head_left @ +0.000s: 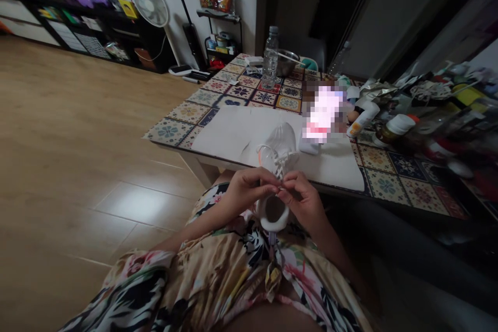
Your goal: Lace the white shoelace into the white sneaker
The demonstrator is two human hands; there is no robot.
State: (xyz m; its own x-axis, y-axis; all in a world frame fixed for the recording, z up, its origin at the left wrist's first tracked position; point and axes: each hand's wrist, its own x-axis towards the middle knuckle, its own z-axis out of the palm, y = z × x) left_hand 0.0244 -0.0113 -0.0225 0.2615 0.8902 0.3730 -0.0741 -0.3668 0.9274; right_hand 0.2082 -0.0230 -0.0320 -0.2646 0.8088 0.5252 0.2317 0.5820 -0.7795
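A white sneaker (280,137) rests with its toe on the table's front edge and its heel towards my lap, its dark opening facing up. White shoelaces (280,162) criss-cross over its tongue, with loose loops lying near the toe. Above the shoe's opening, my left hand (252,187) pinches at the top of the lacing. My right hand (304,201) meets it there, thumb and forefinger also closed on the shoelace. The fingertips nearly touch and hide most of the piece between them.
A white sheet (221,132) covers part of the patterned table (171,129). A lit, blurred-out phone (324,114) stands right of the shoe. Behind are a plastic bottle (270,59) and a metal bowl (287,65). Jars and clutter crowd the right side, including a white-capped jar (399,127).
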